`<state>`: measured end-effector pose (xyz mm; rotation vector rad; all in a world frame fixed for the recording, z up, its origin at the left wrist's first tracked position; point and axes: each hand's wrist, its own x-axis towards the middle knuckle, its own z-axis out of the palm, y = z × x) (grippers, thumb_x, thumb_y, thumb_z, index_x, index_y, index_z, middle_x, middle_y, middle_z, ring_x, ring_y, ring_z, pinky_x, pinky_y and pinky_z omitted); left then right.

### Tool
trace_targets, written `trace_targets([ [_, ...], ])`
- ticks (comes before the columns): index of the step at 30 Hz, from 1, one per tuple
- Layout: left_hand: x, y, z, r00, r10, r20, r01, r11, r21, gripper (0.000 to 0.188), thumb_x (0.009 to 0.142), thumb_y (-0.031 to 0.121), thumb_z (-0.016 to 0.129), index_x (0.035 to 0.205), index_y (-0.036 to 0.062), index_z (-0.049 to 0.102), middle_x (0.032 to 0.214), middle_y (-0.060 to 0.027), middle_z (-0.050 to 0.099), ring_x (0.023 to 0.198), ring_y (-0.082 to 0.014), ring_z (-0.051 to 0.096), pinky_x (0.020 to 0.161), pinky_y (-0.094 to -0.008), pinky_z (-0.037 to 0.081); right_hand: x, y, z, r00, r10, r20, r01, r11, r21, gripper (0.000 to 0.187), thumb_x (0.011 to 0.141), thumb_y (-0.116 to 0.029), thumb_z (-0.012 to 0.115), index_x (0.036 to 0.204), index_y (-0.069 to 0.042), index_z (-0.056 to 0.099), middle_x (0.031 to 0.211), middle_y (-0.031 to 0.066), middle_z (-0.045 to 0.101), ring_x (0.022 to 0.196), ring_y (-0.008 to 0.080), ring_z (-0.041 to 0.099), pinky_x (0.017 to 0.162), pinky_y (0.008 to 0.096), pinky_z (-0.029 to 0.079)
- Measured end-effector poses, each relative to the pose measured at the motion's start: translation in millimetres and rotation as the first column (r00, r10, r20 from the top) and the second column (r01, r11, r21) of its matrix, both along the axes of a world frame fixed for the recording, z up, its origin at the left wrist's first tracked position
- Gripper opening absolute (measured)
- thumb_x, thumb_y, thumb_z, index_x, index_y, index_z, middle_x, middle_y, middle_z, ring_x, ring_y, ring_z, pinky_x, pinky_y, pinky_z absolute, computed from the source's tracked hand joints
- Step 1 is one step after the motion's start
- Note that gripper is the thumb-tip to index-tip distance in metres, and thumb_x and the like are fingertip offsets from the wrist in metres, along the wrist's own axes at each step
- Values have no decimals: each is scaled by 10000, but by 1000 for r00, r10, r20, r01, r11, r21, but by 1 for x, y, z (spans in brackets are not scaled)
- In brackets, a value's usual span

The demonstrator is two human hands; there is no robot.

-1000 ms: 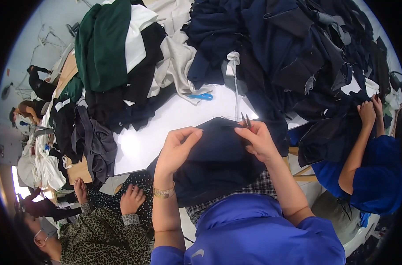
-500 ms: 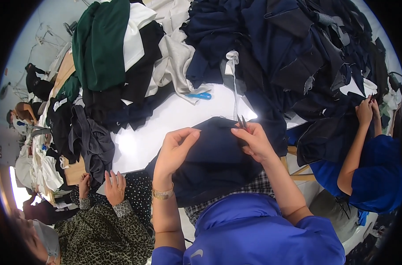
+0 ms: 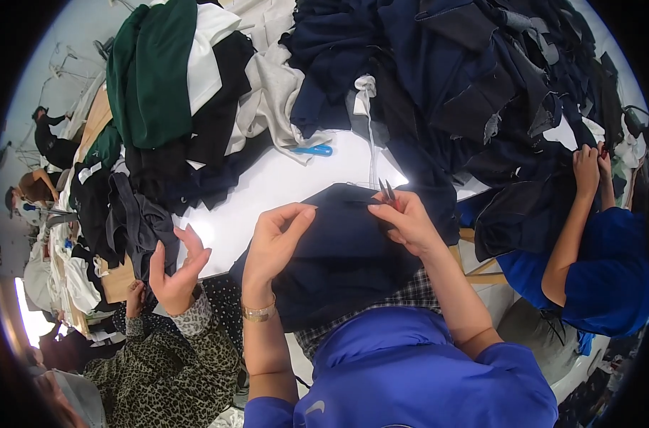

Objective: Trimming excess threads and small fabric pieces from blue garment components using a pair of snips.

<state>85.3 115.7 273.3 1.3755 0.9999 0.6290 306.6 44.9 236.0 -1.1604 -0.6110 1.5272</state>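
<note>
A dark navy piece of cloth (image 3: 339, 250) is stretched between my two hands, its upper edge near the table's rim and its lower part over my lap. My left hand (image 3: 276, 242) pinches the cloth's edge between thumb and index finger. Opposite it, my right hand (image 3: 410, 225) has its thumb and fingers closed at the right end of that edge. The same hand keeps a pair of thread snips (image 3: 387, 192) in the palm, dark blades pointing up and slightly apart, with some red at the handle. A pale cord (image 3: 371, 146) hangs down just beyond the snips.
Piled navy garments (image 3: 446, 78) cover the far right of the white table (image 3: 249, 185); green trousers (image 3: 153, 78) and grey cloth (image 3: 271, 89) lie far left. A blue tool (image 3: 312, 150) rests there. Co-workers' hands are at left (image 3: 175, 274) and right (image 3: 588, 167).
The left co-worker's nearer hand has risen toward my left arm, fingers spread. My hands still grip the cloth; the view has shifted slightly.
</note>
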Motion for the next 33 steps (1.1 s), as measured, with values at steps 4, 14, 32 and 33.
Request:
trace_targets([
  [4, 0, -2, -1, 1000, -3, -2, 3, 1000, 11, 228, 890, 157, 606, 933, -61, 657, 822, -13, 653, 784, -57, 546, 738, -202, 434, 0, -2, -2, 1000, -12, 12, 12, 1000, -6, 174, 830, -147, 677, 896, -29, 568, 566, -61, 457, 361, -6, 301, 325, 174, 192],
  [14, -5, -18, 29, 957, 91, -274, 14, 932, 361, 200, 892, 150, 602, 927, -42, 648, 802, 15, 627, 762, -43, 527, 711, -180, 414, 36, 3, -3, 793, -543, 276, 444, 825, 350, 158, 860, -61, 621, 998, 16, 618, 882, 59, 654, 810, 88, 592, 761, 193, 441],
  [32, 21, -31, -6, 989, 148, 8, -147, 974, 170, 213, 944, 163, 512, 870, -26, 578, 722, 40, 507, 690, -34, 424, 619, -187, 362, -18, 11, -3, 931, 12, 364, -146, 928, 343, 192, 798, -138, 679, 945, -18, 649, 757, -29, 589, 638, 29, 439, 585, 186, 368],
  [33, 23, -32, -13, 984, 172, 36, -176, 973, 151, 212, 942, 160, 519, 876, -30, 587, 731, 39, 517, 696, -31, 432, 624, -187, 367, -18, 11, -3, 930, -1, 367, -136, 927, 349, 180, 796, -127, 676, 934, -16, 646, 751, -30, 584, 638, 23, 435, 580, 188, 367],
])
